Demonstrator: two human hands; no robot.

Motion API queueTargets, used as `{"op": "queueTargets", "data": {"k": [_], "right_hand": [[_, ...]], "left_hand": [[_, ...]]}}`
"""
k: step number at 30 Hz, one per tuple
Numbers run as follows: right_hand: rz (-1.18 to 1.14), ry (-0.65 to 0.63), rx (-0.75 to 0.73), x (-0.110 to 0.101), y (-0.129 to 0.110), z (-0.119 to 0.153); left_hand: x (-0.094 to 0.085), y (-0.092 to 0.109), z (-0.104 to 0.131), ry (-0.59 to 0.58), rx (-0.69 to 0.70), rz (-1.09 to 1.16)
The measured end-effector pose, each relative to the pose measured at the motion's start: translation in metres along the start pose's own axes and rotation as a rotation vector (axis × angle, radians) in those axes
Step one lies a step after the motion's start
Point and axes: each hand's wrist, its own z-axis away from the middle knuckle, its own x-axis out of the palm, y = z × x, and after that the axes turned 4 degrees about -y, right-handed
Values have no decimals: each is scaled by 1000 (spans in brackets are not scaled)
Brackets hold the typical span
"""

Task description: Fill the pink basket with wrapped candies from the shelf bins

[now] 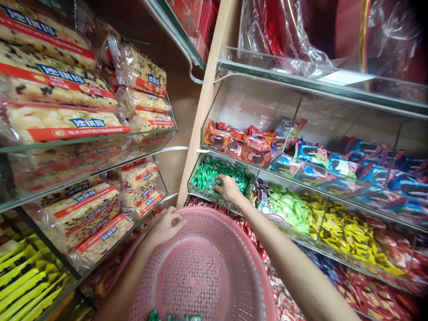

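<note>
My right hand (229, 187) reaches into a clear bin of small green-wrapped candies (203, 174). Its fingers are curled at the top of the pile, and what they hold, if anything, is hidden. A pink perforated plastic basket (264, 272) is tilted toward the shelves in front of me. On its far left rim lies my left hand (167, 227), with its fingers bent over the edge. A few green-wrapped candies (194, 317) show at the near end of the basket, partly cut off by the picture's bottom edge.
Packaged puffed-grain cakes (80, 122) fill glass shelves at left. Right of the green bin are light green packets (289, 205) and yellow packets (347, 227). Red packets (256, 145) and blue packets (341, 165) sit above. A glass shelf edge (321, 82) juts out overhead.
</note>
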Motion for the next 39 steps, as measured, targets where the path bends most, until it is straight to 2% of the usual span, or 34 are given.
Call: {"op": "queueTargets", "data": {"k": [7, 16, 24, 30, 34, 39], "right_hand": [[-147, 107, -16, -16, 16, -6], [-107, 49, -59, -9, 16, -2], [-69, -77, -131, -8, 22, 6], [-98, -6, -95, -19, 21, 2], [-78, 39, -128, -30, 20, -5], [-69, 58, -189, -17, 20, -6]], "left_hand": [[3, -3, -1, 9, 14, 33], [3, -4, -2, 10, 3, 0], [4, -4, -1, 25, -3, -6], [4, -4, -1, 21, 10, 22], [4, -4, -1, 20, 8, 31], [4, -5, 0, 24, 11, 29]]}}
